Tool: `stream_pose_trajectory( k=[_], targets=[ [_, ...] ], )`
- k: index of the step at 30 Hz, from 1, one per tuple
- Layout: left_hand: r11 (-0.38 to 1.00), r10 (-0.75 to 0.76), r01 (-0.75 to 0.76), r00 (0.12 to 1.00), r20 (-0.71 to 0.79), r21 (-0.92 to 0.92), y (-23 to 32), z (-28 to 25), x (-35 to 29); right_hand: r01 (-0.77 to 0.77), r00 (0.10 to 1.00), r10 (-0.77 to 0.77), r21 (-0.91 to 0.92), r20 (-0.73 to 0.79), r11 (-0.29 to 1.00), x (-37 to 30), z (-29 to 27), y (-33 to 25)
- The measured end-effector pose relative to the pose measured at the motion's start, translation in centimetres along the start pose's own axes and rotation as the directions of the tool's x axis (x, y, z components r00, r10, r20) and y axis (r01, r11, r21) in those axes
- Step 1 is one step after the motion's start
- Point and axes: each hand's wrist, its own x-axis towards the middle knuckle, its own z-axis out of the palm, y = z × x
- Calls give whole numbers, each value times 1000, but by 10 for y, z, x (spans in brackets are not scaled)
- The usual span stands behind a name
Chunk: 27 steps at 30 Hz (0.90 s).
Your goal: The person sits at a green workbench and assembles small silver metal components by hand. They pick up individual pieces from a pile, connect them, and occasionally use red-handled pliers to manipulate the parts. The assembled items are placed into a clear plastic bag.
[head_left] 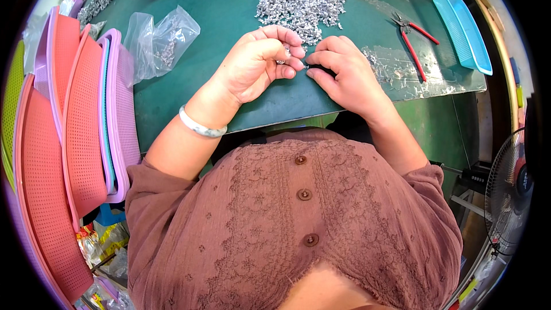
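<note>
My left hand [255, 60] is curled palm up over the table, with a few small silver metal pieces [281, 62] in its bent fingers. A pale marbled bangle [201, 126] circles that wrist. Opposite it, my right hand [347, 72] has its thumb and fingertips drawn together close to the left fingertips. A tiny bit of metal shows between the two hands; whether the right fingers pinch it is too small to tell. Just beyond both hands lies a heap of small silver metal pieces [304, 3], its near end trailing toward my fingers.
Red-handled pliers [414, 57] lie on the green table [229, 0] at right, near a blue basket [459, 28]. A clear plastic bag [163, 43] holding some pieces is at left. Stacked pink and purple baskets [86, 120] stand at the left edge; a fan [508, 189] is at right.
</note>
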Motion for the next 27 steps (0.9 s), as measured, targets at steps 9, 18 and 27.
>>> stream_pose_trajectory(
  k=[9, 18, 27],
  targets=[
    [972, -35, 77, 982, -183, 224, 1, 9, -2, 54, 987, -44, 57, -154, 997, 2, 5, 3],
    [962, -128, 145, 988, -86, 230, -1, 12, -5, 134, 960, -114, 61, -257, 989, 6, -1, -3],
    [964, -39, 60, 996, -82, 260, -3, 13, -4, 8, 971, 70, 323, -229, 946, 3, -3, -3]
  ],
)
